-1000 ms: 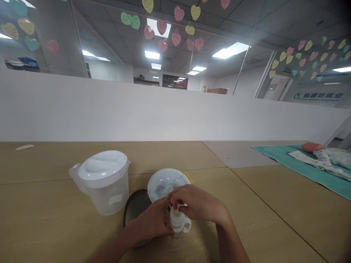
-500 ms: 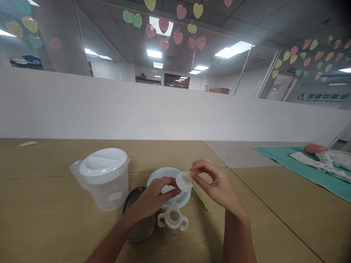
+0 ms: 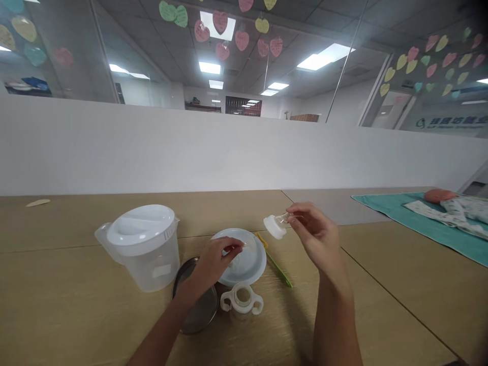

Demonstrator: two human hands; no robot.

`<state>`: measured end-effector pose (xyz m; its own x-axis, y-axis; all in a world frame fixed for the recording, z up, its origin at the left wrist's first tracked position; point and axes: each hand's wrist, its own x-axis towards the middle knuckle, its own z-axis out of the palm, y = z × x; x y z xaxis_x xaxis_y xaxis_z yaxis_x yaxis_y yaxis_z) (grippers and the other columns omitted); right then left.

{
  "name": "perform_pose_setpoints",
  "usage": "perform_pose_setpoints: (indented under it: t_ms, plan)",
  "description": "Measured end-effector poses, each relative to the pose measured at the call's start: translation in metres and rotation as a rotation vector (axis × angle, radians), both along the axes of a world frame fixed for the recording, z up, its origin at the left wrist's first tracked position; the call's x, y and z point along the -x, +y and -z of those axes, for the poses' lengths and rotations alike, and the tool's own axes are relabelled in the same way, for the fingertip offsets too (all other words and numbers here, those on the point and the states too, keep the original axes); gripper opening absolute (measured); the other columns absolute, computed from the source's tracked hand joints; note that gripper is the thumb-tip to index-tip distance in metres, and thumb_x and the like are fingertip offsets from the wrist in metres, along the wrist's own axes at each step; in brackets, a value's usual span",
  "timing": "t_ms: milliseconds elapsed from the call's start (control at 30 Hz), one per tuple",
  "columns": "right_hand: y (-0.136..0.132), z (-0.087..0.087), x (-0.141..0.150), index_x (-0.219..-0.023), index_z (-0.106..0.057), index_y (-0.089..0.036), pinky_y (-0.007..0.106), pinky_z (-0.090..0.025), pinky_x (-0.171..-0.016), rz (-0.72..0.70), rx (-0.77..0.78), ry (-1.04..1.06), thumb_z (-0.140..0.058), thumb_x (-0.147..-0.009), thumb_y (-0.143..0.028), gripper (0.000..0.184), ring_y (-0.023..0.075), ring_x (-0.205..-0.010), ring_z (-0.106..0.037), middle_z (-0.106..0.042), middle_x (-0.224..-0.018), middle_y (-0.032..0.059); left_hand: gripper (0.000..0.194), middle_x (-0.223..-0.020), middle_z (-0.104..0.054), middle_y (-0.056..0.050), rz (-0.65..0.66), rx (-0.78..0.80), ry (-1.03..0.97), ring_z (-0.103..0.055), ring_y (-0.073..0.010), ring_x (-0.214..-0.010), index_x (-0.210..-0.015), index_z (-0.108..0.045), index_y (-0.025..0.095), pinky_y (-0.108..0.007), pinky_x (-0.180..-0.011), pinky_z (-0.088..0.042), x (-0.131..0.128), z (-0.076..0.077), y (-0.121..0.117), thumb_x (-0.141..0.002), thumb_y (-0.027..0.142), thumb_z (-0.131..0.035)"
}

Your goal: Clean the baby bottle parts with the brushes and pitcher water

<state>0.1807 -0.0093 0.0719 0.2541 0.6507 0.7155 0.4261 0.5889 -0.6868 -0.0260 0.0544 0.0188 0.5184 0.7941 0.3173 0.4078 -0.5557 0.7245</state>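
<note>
Looked like an office / training rm: white half-height partition wall (image 3: pixel 229 147) w/ clear glass panels (image 3: pixel 145 51) above, pastel heart-shaped paper notes (image 3: pixel 220 22) stuck on, grey tiled ceiling (image 3: pixel 267 30) w/ bright rect. light panels (image 3: pixel 326 56), blue Chinese-character sign (image 3: pixel 457 122) at R.

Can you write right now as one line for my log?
right hand: holding bottle nipple with white collar | left hand: over white bowl | two-handled baby bottle: upright, open, on table

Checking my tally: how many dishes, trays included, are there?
2: white bowl beneath the left hand; dark tray between pitcher and bottle, partly hidden by the left forearm.
</note>
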Motion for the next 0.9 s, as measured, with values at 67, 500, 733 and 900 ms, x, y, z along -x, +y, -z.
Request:
perform_pose_setpoints:
  t_ms: [67, 500, 733, 900]
  plan:
    - [0.002, 0.001, -0.001, -0.086, -0.060, -0.022, 0.029, -0.048, -0.071, -0.018, 0.011, -0.016, -0.055, -0.079, -0.027, 0.010, 0.0146, -0.081, -0.055, -0.055, -0.089, 0.0035, 0.023, -0.090, -0.067, -0.004, 0.006, -0.058, 0.064, -0.059, -0.0156, -0.080, -0.093, -0.067, 0.019, -0.026, -0.075, -0.044, -0.005, 0.011, 0.006, -0.082, 0.027, -0.048]
    - [0.026, 0.013, 0.012, -0.087, -0.060, -0.019, 0.029, -0.049, -0.073, -0.081, 0.119, -0.151, -0.050, -0.079, -0.023, 0.013, 0.0137, -0.080, -0.057, -0.057, -0.090, 0.0037, 0.023, -0.083, -0.067, -0.005, 0.071, -0.082, 0.379, -0.059, -0.0179, -0.079, -0.094, -0.065, 0.017, -0.028, -0.074, -0.041, -0.016, 0.064, 0.026, -0.080, 0.018, -0.048]
    - [0.029, 0.016, 0.019, -0.087, -0.060, -0.019, 0.028, -0.049, -0.072, -0.095, 0.151, -0.209, -0.048, -0.080, -0.020, 0.014, 0.0132, -0.080, -0.057, -0.059, -0.089, 0.0036, 0.035, -0.101, -0.064, -0.009, -0.022, -0.201, 0.474, -0.058, -0.0227, -0.088, -0.116, -0.053, 0.018, -0.035, -0.083, -0.041, -0.010, 0.030, 0.007, -0.082, 0.026, -0.050]
    - [0.023, 0.013, 0.034, -0.087, -0.058, -0.019, 0.026, -0.049, -0.070, -0.168, 0.159, -0.224, -0.048, -0.077, -0.015, 0.014, 0.0113, -0.077, -0.056, -0.058, -0.089, 0.0023, 0.056, -0.117, -0.053, -0.006, -0.092, -0.245, 0.148, -0.054, -0.0192, -0.095, -0.131, -0.033, 0.023, -0.033, -0.082, -0.044, 0.000, -0.007, -0.014, -0.082, 0.042, -0.051]
